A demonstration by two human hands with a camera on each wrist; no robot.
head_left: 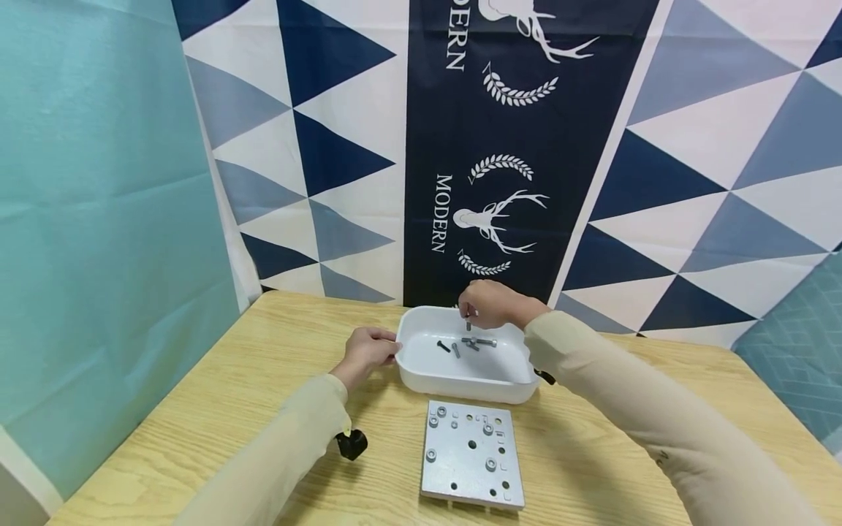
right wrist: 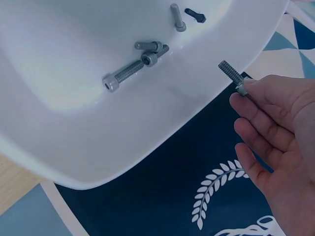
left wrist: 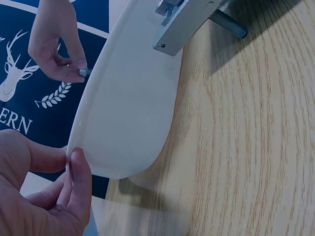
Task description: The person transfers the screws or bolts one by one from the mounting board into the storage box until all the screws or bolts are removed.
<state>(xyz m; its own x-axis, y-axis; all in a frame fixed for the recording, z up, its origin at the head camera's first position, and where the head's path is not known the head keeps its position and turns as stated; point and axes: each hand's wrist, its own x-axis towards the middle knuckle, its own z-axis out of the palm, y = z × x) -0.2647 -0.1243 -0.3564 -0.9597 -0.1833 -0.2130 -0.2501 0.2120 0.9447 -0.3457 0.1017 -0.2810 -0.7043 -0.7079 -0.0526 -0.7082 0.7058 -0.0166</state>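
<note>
A white plastic tray (head_left: 454, 384) stands on the table, and my left hand (head_left: 365, 352) pinches its left rim between thumb and fingers. Above the tray's far side, my right hand (head_left: 490, 303) holds a grey threaded bolt (right wrist: 230, 72) by its head, between thumb and index finger, shank pointing out. Inside the tray lie several loose bolts: a long socket-head bolt (right wrist: 123, 76), shorter grey bolts beside it, another grey bolt (right wrist: 177, 18) and a black one (right wrist: 196, 15).
A silver metal plate (head_left: 470, 456) with holes and several bolts set in it lies in front of the tray, raised on legs. The wooden table (head_left: 250, 409) meets a patterned cloth (head_left: 355, 146) at the back.
</note>
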